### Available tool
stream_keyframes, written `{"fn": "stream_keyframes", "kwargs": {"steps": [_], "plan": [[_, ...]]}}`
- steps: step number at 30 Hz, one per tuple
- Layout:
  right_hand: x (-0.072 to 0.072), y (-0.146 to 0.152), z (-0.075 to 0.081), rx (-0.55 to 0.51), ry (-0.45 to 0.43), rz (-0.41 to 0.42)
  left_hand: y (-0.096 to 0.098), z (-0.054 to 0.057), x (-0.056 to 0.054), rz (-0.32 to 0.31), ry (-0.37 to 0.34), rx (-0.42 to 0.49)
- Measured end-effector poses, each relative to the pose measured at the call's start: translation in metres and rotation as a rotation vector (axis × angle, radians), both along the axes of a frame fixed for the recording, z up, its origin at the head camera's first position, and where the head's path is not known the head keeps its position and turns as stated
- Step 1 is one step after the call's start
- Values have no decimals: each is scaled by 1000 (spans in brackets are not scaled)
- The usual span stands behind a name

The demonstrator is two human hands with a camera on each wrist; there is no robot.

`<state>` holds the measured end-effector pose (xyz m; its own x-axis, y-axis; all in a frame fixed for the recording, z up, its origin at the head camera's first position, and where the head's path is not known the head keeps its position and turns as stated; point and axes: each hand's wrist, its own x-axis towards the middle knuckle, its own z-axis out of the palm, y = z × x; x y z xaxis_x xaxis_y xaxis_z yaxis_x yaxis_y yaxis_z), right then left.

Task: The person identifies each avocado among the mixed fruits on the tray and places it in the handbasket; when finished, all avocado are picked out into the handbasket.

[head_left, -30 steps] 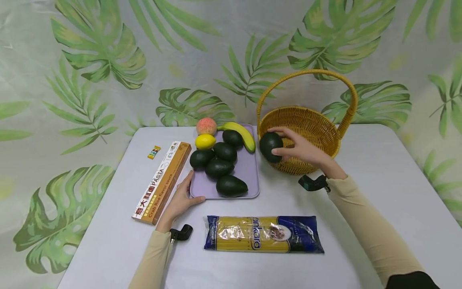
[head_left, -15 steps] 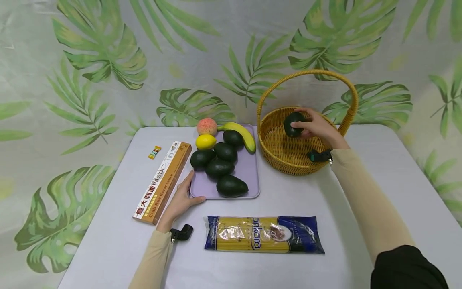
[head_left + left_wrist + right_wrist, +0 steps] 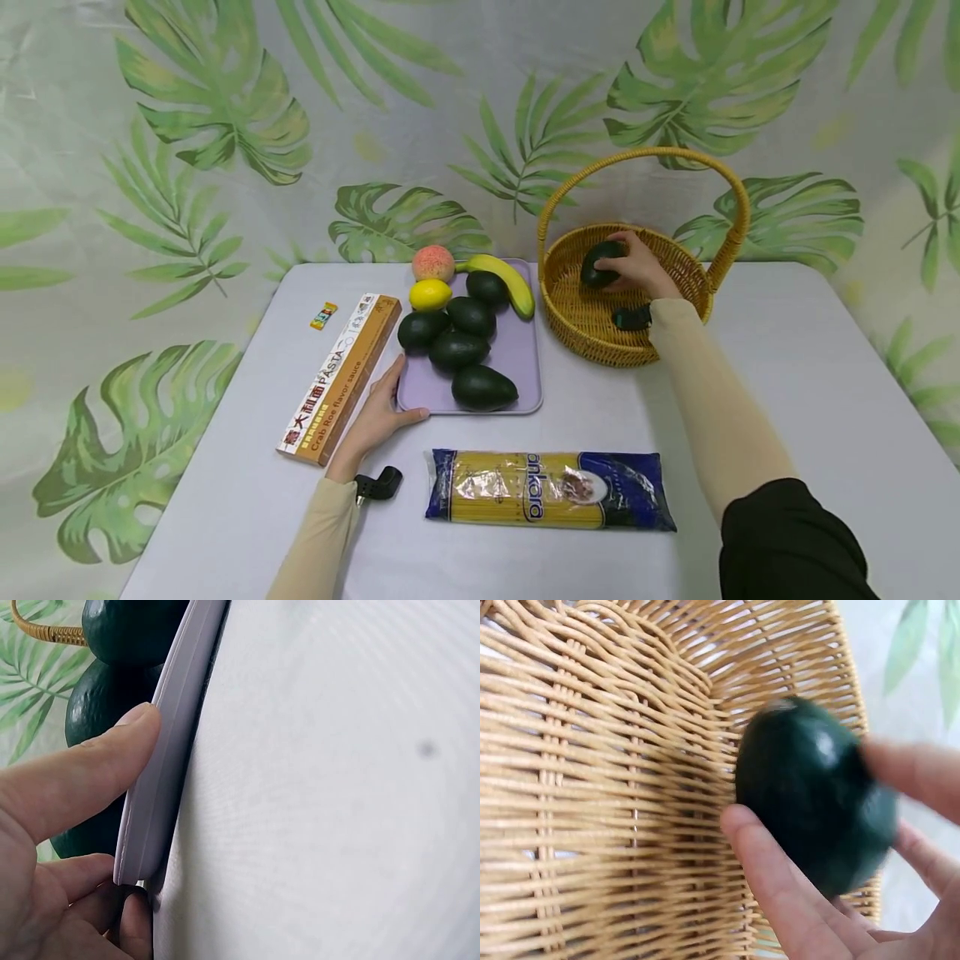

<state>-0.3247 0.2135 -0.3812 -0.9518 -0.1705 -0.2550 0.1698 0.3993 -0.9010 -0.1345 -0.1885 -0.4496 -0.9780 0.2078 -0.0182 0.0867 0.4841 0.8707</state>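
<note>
My right hand (image 3: 641, 267) grips a dark green avocado (image 3: 595, 265) inside the wicker basket (image 3: 592, 325). In the right wrist view, thumb and fingers lie around the avocado (image 3: 814, 799), close to the woven wall (image 3: 682, 787). Whether it touches the basket I cannot tell. My left hand (image 3: 375, 421) rests at the near left corner of the lilac tray (image 3: 519, 367), thumb along the front edge and fingers on the left side. In the left wrist view the thumb (image 3: 112, 761) touches the tray rim (image 3: 165, 757). Several avocados (image 3: 483, 388) lie on the tray.
A banana (image 3: 510, 282), a lemon (image 3: 430, 295) and a peach (image 3: 432, 263) sit at the tray's far end. Left of it lie a pasta box (image 3: 341, 379) and a small wrapped packet (image 3: 323, 316). A spaghetti bag (image 3: 551, 489) lies in front. The basket's tall handle (image 3: 645, 152) arches overhead.
My right hand has carried the avocado from the basket's left rim into the basket, then slightly left and lower within it. The left hand has stayed at the tray corner.
</note>
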Motion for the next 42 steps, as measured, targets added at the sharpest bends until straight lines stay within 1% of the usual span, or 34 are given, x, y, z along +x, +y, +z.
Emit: {"fn": "stream_keyframes", "kwargs": {"steps": [2,6,12,17,21,25,28,30,34,37,42], "plan": [[0,-1,-1,27,-9,8,-3,-10,-5,1,-3,0],[2,-2,2,78,-12,47,-10,-34,-14,8,3,-4],[6,6,4,86,30,108,-11,-34,-13,6,15,1],[16,15,9,61,67,165,-12,-35,-14,2,18,-3],[27,17,15,-17,77,204,-12,-37,-15,2,19,-9],[42,9,19,-126,88,264,-12,-36,-15,2,18,-13],[54,-3,18,-195,103,346,-12,-36,-14,5,16,-15],[61,-13,17,-229,113,425,-12,-36,-14,5,19,-13],[73,-36,14,-252,123,573,-12,-36,-14,4,16,-3],[79,-55,10,-225,147,684,-11,-36,-14,7,11,-10],[86,-82,0,-130,175,882,-10,-34,-12,11,17,9]]}}
